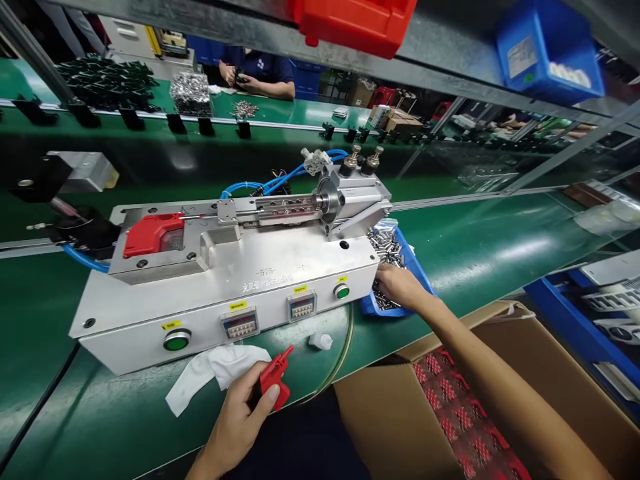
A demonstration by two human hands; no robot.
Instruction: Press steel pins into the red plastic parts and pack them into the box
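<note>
My left hand (245,410) is closed around a red pistol-shaped plastic part (273,381), its thin tip pointing up and right. At the right end of the machine, my right hand (400,287) reaches into a blue bin (419,272) of small metal pins (386,248). Its fingers are bent together among the pins; their tips are hidden, so what they pinch cannot be made out. Another red plastic part (150,235) sits in the metal fixture at the left of the press machine (280,257), with a thin rod at its tip.
A white cloth (215,370) and a small white cap (321,341) lie before the machine. An open carton (390,413) with red-patterned contents stands at lower right. Overhead, a shelf carries a red bin (355,27) and a blue bin (550,53). Across the bench, a person (270,77) works.
</note>
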